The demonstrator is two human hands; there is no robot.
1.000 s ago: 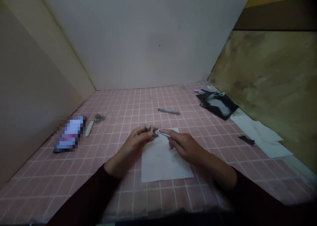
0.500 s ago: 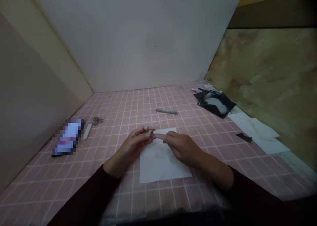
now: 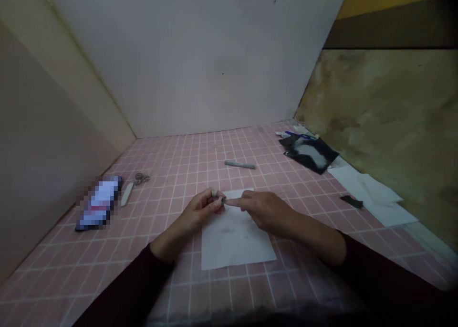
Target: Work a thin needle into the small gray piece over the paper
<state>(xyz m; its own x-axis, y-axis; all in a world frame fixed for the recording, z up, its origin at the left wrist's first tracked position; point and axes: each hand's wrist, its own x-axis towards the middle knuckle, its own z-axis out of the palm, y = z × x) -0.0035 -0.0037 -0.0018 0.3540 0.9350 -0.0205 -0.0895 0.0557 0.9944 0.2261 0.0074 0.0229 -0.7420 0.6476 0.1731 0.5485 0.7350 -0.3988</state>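
Above white paper (image 3: 234, 246) on the pink counter (image 3: 179, 284), my left fingers (image 3: 212, 206) pinch a small grey piece (image 3: 223, 200), apparently still unfinished, while my right fingers (image 3: 238, 202) meet it, their grip impossible to tell.

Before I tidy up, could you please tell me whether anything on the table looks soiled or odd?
The central white paper sheet has grey smudges, and the black sheet at back right bears a pale patch; both surfaces look soiled.

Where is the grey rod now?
In the head view, the grey rod lies just right of centre, beyond the central white sheet and the right hand.
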